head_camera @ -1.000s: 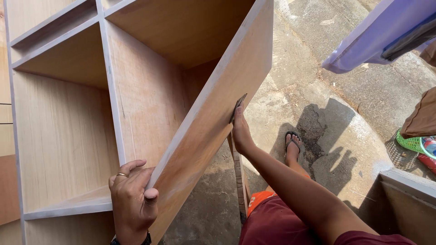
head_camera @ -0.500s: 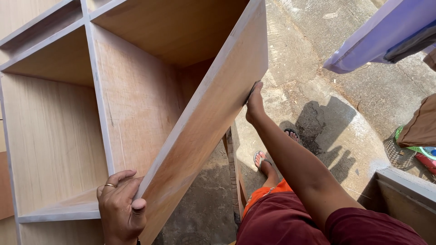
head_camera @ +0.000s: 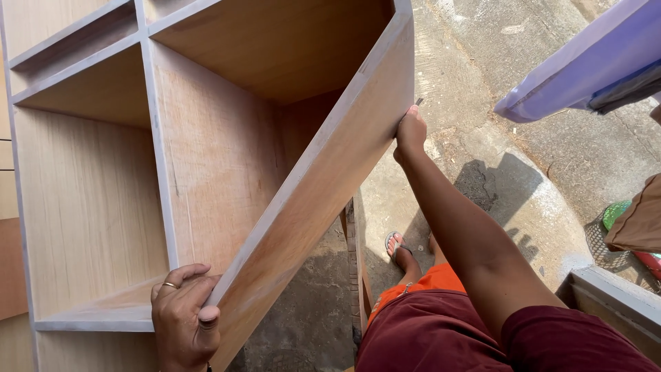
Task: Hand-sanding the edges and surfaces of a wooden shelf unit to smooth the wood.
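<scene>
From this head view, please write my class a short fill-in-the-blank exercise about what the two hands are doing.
1. Both hands grip the outer side panel of a wooden ____.
2. The left hand, at the panel's near end, wears a ____ on one finger.
3. The right hand holds the panel's ____ end.
4. The ground below is ____.

Missing words: cabinet; ring; far; concrete

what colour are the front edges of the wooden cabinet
Pale grey-white, against light brown wood panels; the cabinet edges show best in the head view.

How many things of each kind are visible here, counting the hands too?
Wooden cabinet: 1
Hands: 2, left hand and right hand, both on the cabinet's side panel
Sandalled foot: 1
Purple board: 1
Total: 5
</scene>
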